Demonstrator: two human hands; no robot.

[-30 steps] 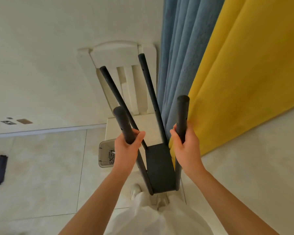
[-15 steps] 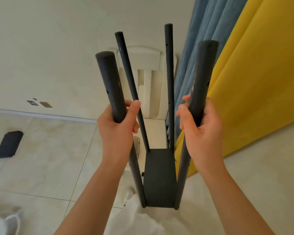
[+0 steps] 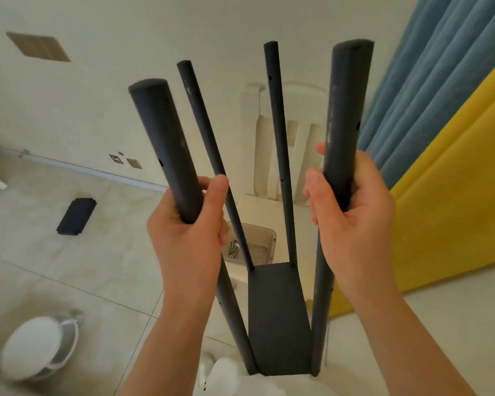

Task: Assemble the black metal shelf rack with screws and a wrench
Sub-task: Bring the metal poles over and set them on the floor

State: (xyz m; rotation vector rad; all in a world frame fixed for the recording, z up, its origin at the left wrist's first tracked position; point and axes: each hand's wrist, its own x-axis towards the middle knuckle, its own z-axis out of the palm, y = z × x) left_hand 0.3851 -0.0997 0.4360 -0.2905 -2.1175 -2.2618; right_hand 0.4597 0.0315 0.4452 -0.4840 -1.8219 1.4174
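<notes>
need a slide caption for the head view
Left hand and right hand grip the black rack in front of a white chair.

Pale wall (image 3: 97, 104) with a brown square patch (image 3: 38, 47) high at left and smaller marks (image 3: 133, 163) just above the baseboard. Cream tiled floor (image 3: 83, 281). White slatted chair (image 3: 300, 144) against the wall, clear plastic tray (image 3: 265, 241) on its seat. Blue curtain (image 3: 417, 81) at right, yellow curtain (image 3: 455, 212) beside it, nearer. White rounded object (image 3: 35, 350), blurred, on the floor at lower left.
</notes>
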